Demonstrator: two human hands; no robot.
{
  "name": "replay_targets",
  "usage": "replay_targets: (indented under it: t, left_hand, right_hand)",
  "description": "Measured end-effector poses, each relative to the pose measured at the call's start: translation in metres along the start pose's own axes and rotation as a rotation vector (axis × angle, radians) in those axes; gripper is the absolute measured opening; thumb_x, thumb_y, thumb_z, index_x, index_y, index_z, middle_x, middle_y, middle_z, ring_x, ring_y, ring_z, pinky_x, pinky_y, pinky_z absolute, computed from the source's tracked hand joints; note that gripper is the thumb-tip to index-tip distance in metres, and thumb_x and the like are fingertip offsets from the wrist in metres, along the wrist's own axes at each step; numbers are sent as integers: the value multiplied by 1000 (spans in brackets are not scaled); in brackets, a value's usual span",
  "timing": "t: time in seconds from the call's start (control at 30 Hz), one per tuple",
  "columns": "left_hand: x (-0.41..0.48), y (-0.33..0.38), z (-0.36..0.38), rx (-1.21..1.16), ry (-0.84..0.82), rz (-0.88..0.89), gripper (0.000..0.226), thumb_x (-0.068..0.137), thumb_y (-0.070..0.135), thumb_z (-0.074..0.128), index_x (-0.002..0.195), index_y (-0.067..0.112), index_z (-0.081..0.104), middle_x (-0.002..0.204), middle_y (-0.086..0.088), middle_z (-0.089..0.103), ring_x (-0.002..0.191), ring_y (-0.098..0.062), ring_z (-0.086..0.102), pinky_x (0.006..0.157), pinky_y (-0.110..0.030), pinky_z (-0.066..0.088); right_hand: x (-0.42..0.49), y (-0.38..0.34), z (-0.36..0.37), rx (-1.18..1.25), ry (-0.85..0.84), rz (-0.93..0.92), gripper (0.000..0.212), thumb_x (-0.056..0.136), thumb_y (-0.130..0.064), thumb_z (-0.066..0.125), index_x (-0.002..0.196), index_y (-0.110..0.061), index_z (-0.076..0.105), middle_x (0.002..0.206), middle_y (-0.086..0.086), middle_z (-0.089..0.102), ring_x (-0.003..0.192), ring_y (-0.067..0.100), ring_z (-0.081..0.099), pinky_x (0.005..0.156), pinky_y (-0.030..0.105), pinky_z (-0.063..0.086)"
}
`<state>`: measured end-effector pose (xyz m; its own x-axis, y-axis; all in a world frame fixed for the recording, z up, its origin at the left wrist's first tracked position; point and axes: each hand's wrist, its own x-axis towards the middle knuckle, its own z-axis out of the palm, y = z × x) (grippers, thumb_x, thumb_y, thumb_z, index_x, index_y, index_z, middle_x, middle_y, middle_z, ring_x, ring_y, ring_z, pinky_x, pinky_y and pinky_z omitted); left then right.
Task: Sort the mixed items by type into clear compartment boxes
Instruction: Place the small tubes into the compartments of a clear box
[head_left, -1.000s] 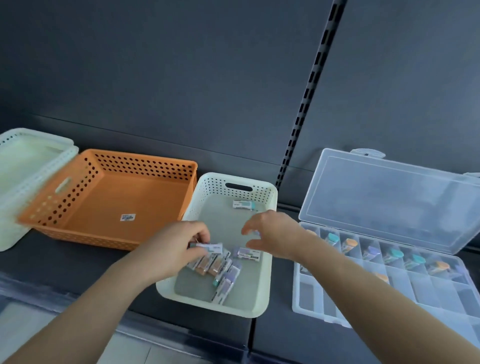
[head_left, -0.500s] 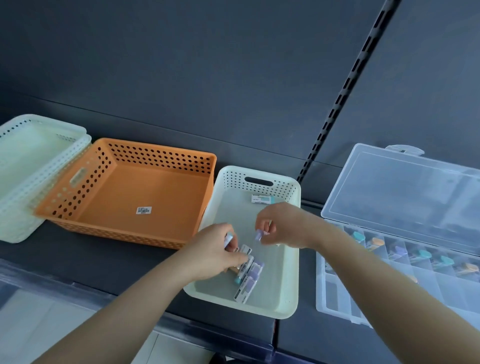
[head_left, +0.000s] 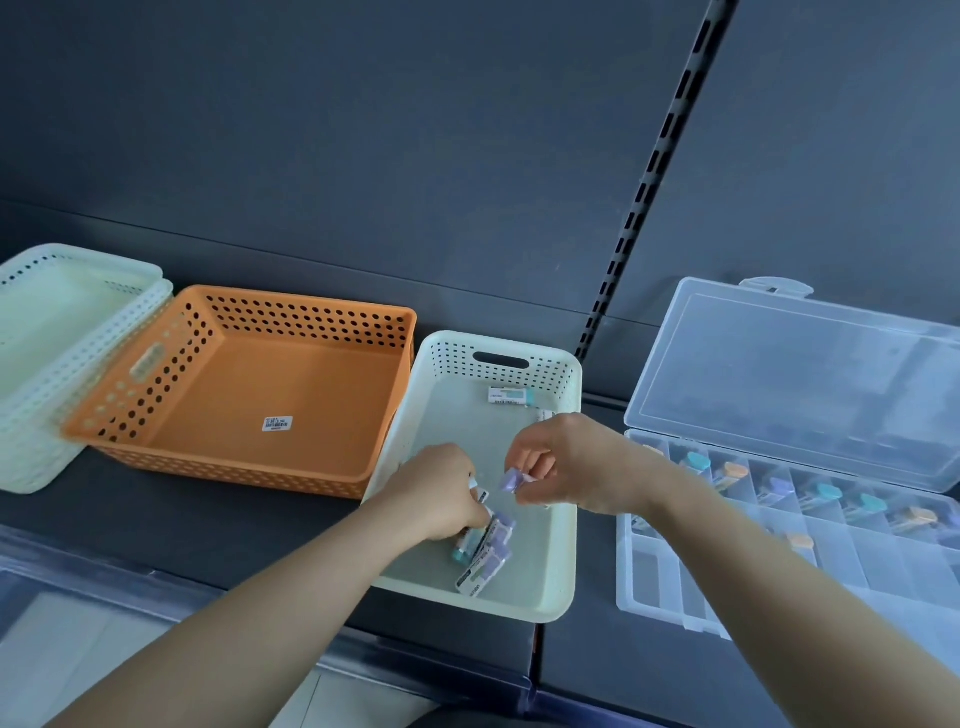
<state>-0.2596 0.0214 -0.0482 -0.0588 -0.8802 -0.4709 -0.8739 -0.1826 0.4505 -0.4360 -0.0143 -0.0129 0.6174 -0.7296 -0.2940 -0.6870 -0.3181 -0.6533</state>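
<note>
A cream basket (head_left: 563, 519) on the dark shelf holds small labelled erasers. A loose pile of purple and teal erasers (head_left: 483, 545) lies near its front, and a single teal eraser (head_left: 510, 397) lies at the back. My left hand (head_left: 441, 491) is down in the basket, fingers curled around erasers from the pile. My right hand (head_left: 563, 462) hovers above the basket and pinches a purple eraser (head_left: 510, 479). The clear compartment box (head_left: 665, 587) stands open on the right, with teal, orange and purple erasers in its back row.
An orange perforated basket (head_left: 156, 374) with a barcode sticker sits left of the cream one. Stacked cream baskets (head_left: 62, 364) stand at the far left. The box's clear lid (head_left: 789, 379) leans up against the dark back wall. The shelf's front edge runs below my arms.
My right hand has lifted a purple eraser out of the pile. My left hand has closed over several erasers in the basket. The camera has shifted left.
</note>
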Motion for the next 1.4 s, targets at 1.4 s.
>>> replay_targets:
  t: [1.4]
  left_hand:
    - [-63,169,56,-1307,-12,129,27,82,32,61,106,24,71,73,1,67,53,-16,61,36,-16,21]
  right_hand:
    - [-198,124,-62,837,867,330,3,85,-10,69,83,-7,71,52,-10,35,47,11,25,44,21,23]
